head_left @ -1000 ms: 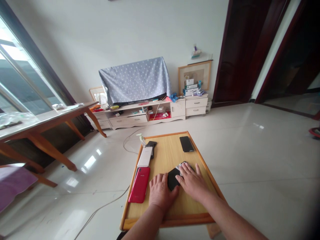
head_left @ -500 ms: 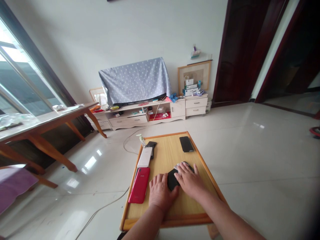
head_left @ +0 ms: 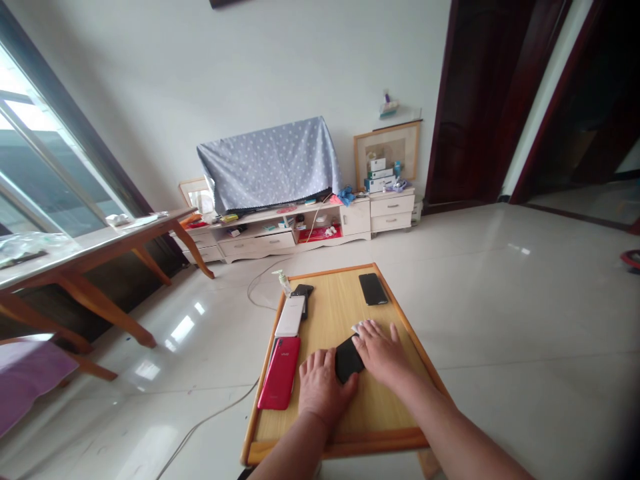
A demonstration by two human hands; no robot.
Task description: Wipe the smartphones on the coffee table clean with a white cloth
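A black smartphone (head_left: 349, 360) lies at a slant on the small wooden table (head_left: 327, 313). My left hand (head_left: 325, 383) rests at its left side, with the fingers along the edge and the thumb at the near corner, gripping it against the tabletop. Across the far right part of the phone lies my right hand (head_left: 383, 350), its fingers pressing a white wipe (head_left: 357, 327) that shows past the fingertips. That end of the phone is hidden beneath the hand. To the left of my left hand is a red phone (head_left: 280, 373), back side up.
Beyond the red phone are a white phone (head_left: 290, 315), a black phone (head_left: 304, 291) and a pump bottle (head_left: 284, 283). Another black phone (head_left: 373, 289) lies at the table's far right. A raised wooden rim (head_left: 410, 327) edges the table. A cable (head_left: 210, 417) runs along the floor.
My right hand has slid slightly right and toward me with the wipe, baring more of the phone's middle. My left hand has stayed in place.
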